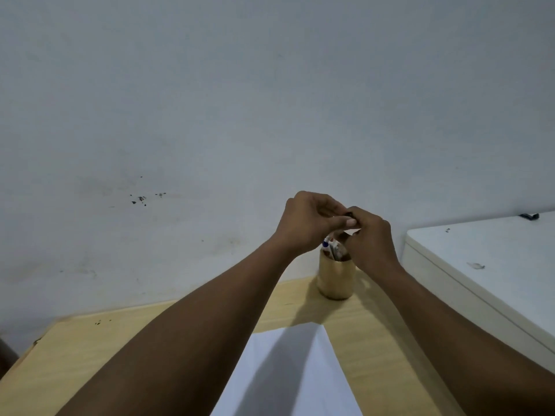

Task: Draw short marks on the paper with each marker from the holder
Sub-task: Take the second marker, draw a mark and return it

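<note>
A tan cylindrical holder (335, 279) stands on the wooden table near the wall, with markers (332, 249) sticking out of its top, one with a blue end. Just above it my left hand (306, 220) and my right hand (371, 238) meet, both pinched on one marker (350, 214) whose dark end shows between the fingers. The rest of that marker is hidden by my fingers. A white sheet of paper (288, 373) lies on the table in front of me, partly shaded by my arms.
The light wooden table (75, 355) ends at a grey-white wall behind the holder. A white cabinet or appliance top (486, 265) stands higher at the right, close to my right forearm. A small dark object (530, 216) lies on its far edge.
</note>
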`<state>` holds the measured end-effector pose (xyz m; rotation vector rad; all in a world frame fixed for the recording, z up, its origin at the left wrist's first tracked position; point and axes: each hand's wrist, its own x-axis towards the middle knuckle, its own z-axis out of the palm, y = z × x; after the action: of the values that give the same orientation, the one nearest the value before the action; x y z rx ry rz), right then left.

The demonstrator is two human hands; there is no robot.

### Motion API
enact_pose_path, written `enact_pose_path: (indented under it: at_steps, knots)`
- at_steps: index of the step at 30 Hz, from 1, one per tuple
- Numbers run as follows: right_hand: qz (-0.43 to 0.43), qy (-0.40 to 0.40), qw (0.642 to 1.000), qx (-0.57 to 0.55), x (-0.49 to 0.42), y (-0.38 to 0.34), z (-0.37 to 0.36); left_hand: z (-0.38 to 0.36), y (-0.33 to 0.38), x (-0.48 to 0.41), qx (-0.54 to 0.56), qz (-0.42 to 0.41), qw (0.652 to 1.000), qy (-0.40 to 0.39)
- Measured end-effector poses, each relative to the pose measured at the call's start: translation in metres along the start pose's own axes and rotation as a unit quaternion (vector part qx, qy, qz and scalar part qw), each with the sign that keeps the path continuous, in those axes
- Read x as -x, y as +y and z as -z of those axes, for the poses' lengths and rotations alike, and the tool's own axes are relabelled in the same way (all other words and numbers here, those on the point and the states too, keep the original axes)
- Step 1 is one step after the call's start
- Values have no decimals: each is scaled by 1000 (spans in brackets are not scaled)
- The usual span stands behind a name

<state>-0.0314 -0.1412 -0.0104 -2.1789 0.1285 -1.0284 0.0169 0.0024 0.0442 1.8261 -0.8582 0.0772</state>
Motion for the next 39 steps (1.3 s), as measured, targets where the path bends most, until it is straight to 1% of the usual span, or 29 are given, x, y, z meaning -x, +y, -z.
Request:
enact_pose_path:
  at_steps: [3, 6, 8, 11, 14, 17, 20, 22, 24, 30, 32, 35, 37, 39]
  knots:
    - [8, 31, 999, -9, -5, 3, 5, -9, 7, -5, -12, -34, 999, 37]
    - [7, 29, 999, -25, -11, 3, 10, -6, 14, -13, -28, -48, 997, 49]
    - [1, 14, 1000, -19, -11, 6, 11, -5, 13, -15, -49, -43, 997, 44]
    - [-31, -9, 999, 10, -5, 20, 8, -8, 1, -12, -60, -7, 998, 33]
    - [-83, -54, 995, 28, 2, 34, 2, -8, -18, -7, -96, 36, 995, 2]
    - [-131, -78, 988, 10, 6, 42, -4, -8, -38, -4, -190, 65, 979, -46]
    - [-142, -75, 987, 2, 6, 45, -8, -13, -59, -6, -250, 77, 962, -75]
    - [-142, -72, 987, -3, 6, 46, -6, -18, -69, -10, -260, 77, 959, -87]
    - [-139, -73, 988, -13, 6, 46, -1, -24, -74, -13, -260, 79, 959, -84]
    - [-116, -61, 991, -27, 4, 41, 19, -31, -71, -20, -256, 49, 965, -25]
    - [-102, -62, 992, -27, 3, 34, 21, -22, -62, -23, -232, 37, 972, 9]
    - [-70, -88, 993, -21, -1, 17, 14, 2, -40, -25, -189, 23, 981, 46]
    - [-59, -117, 991, -33, -3, 1, 3, 25, -24, -21, -143, 31, 987, 61]
    - [-51, -143, 986, -64, -4, -18, -10, 52, -15, -13, -77, 58, 993, 67]
